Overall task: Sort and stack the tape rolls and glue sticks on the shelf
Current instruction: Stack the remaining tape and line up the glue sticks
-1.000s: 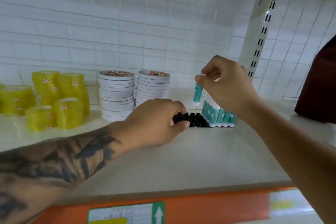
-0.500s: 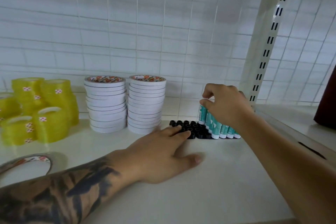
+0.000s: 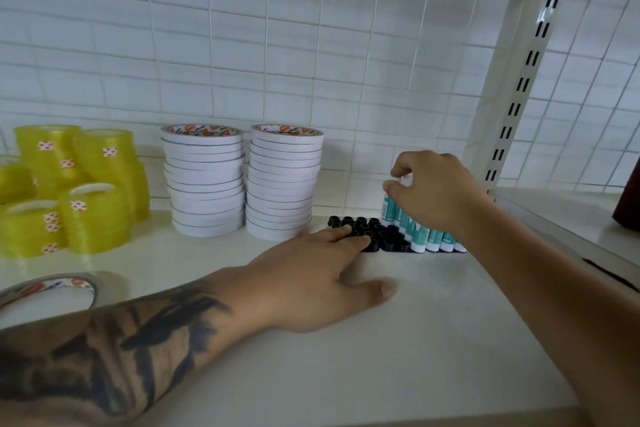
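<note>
Left hand [image 3: 311, 282] flat, fingers straight on black plastic socket tray [image 3: 375, 232]; right hand [image 3: 433, 191] pinching upright teal-labelled white glue stick [image 3: 388, 206] at tray's far right.

Head camera looks forward and down (close in) onto the shelf [image 3: 433, 340].

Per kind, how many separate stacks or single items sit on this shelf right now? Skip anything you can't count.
White tape stacks: 2
Yellow tape stacks: 5
Loose tape roll: 1
Black holder: 1
Total: 9
Glue sticks not counted: the right hand, pinching one, hides some.
</note>
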Motion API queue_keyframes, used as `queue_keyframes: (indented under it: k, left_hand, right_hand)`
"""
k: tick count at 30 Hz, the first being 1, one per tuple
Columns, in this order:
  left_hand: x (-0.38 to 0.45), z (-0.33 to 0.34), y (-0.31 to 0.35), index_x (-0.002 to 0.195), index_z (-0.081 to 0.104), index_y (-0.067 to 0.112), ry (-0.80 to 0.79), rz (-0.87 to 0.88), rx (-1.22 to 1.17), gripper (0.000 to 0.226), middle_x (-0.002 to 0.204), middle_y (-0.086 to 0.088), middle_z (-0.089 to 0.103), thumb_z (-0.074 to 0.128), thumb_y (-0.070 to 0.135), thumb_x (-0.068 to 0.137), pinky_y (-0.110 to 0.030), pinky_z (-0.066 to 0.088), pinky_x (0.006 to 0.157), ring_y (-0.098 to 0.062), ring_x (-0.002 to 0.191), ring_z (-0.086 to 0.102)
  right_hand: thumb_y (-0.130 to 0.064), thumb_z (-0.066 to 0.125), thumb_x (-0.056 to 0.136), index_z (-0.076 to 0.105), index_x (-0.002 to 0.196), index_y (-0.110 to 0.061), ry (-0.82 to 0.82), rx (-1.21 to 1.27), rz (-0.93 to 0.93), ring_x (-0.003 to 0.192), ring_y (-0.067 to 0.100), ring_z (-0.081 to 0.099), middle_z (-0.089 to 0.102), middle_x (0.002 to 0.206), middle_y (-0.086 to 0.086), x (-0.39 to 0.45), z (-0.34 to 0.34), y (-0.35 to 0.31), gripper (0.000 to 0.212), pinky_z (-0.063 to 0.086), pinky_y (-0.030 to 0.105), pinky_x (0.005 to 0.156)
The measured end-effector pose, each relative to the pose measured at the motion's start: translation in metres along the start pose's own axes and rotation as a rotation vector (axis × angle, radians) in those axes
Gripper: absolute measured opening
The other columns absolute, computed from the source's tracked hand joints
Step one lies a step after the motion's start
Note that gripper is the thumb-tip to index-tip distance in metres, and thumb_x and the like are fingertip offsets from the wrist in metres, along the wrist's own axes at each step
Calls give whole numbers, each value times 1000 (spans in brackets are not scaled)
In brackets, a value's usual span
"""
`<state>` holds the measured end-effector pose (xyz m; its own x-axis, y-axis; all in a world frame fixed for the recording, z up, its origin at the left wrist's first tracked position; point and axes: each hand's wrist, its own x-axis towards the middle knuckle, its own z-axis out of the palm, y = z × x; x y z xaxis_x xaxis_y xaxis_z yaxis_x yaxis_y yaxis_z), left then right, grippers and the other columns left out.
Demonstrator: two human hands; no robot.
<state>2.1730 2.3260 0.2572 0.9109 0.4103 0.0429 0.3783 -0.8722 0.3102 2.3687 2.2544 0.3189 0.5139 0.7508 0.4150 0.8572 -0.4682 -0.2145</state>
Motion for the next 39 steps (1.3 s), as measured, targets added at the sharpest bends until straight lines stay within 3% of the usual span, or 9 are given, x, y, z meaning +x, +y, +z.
queue_keyframes:
  k: [10, 14, 20, 22, 24, 27, 32, 35, 39]
  left_hand:
    - [0, -1, 0, 162, 12, 42, 56, 55, -55, 88, 169, 21, 8, 46, 79, 89, -26, 14, 124, -2, 155, 7]
    - [-8, -12, 5, 157, 25, 43, 122, 84, -57, 79, 152, 13, 44, 56, 71, 90, -34, 42, 111, -11, 135, 46]
    - [-51, -50, -2, 142, 46, 45, 276, 23, 111, 57, 136, 13, 55, 60, 65, 90, -37, 45, 105, -11, 129, 50]
    - [-77, -65, -12, 141, 50, 47, 283, -46, 78, 58, 140, 21, 53, 62, 66, 88, -32, 43, 109, -4, 132, 47]
    - [-109, -80, -26, 137, 52, 52, 247, -139, -51, 63, 138, 27, 53, 67, 72, 80, -26, 41, 110, 4, 129, 49]
    - [-164, -96, -54, 129, 51, 62, 209, -272, -209, 82, 132, 28, 57, 68, 86, 53, -27, 43, 110, 8, 125, 52]
    - [-219, -93, -89, 139, 39, 60, 120, -487, -151, 102, 137, 29, 45, 78, 83, 48, -17, 37, 95, 7, 128, 45]
    - [-224, -76, -99, 146, 35, 55, 152, -503, -142, 106, 134, 31, 47, 86, 74, 55, -19, 41, 104, 9, 125, 49]
    - [-226, -66, -110, 138, 39, 61, 287, -521, -192, 100, 132, 20, 53, 83, 76, 50, -27, 47, 104, 3, 116, 58]
  right_hand:
    - [-56, 57, 94, 54, 131, -24, -71, -132, -28, 118, 24, 55, 65, 121, -3, 0, -4, -3, 49, 41, 43, 105]
    - [-61, 55, 93, 48, 135, -25, -79, -165, -29, 114, 24, 55, 63, 108, -3, -3, -2, 0, 55, 35, 40, 97]
    - [-62, 52, 95, 43, 146, -30, -72, -167, -63, 125, 25, 55, 58, 141, -1, -13, -17, -9, 61, 37, 45, 105]
    - [-63, 51, 95, 45, 144, -34, -22, -143, -128, 122, 22, 58, 59, 139, -8, -18, -23, -17, 57, 42, 45, 105]
    - [-66, 55, 90, 55, 128, -42, 4, 0, -219, 108, 13, 63, 66, 120, -20, -27, -31, -30, 44, 51, 42, 98]
    - [-60, 65, 84, 63, 103, -44, -112, 218, -408, 86, -4, 65, 70, 91, -27, -49, -36, -67, 25, 54, 27, 85]
    - [-65, 65, 83, 63, 107, -44, -422, 156, -735, 89, -6, 62, 63, 101, -29, -76, -15, -132, 32, 52, 20, 80]
    - [-64, 64, 88, 62, 116, -43, -449, 163, -814, 94, -8, 58, 61, 110, -26, -81, 7, -163, 35, 49, 18, 82]
    - [-67, 65, 85, 55, 124, -50, -492, 332, -818, 104, -3, 59, 59, 121, -24, -90, 34, -180, 44, 53, 30, 93]
